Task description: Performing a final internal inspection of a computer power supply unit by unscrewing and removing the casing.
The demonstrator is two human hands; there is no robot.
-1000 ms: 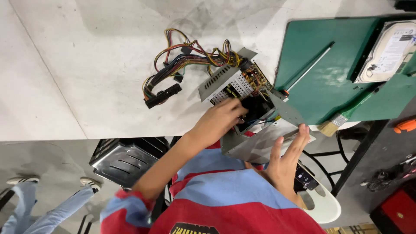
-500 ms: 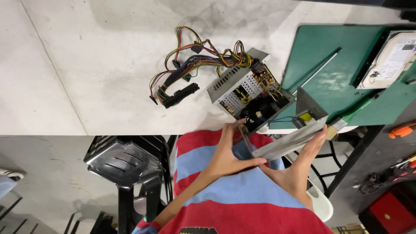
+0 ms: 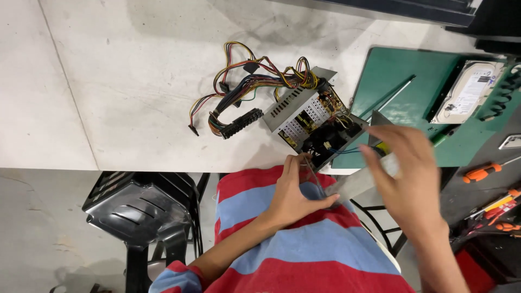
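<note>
An open power supply unit (image 3: 315,122) lies on the pale table, its bundle of coloured cables (image 3: 244,89) spread to the left. In front of it, over my lap, I hold its grey metal cover panel (image 3: 355,185) between both hands. My left hand (image 3: 296,192) pinches the panel's near left end just below the table edge. At the other end my right hand (image 3: 404,168), blurred, grips the panel from above, close to the unit's open corner.
A green mat (image 3: 401,87) to the right carries a long screwdriver (image 3: 388,99) and a hard drive (image 3: 469,92). Orange-handled tools (image 3: 480,173) lie on a dark surface at far right. A black plastic chair (image 3: 141,206) stands below the table's left.
My left hand has left the unit's inside and come down to the cover panel. The right hand has shifted from under the panel to on top of it.
</note>
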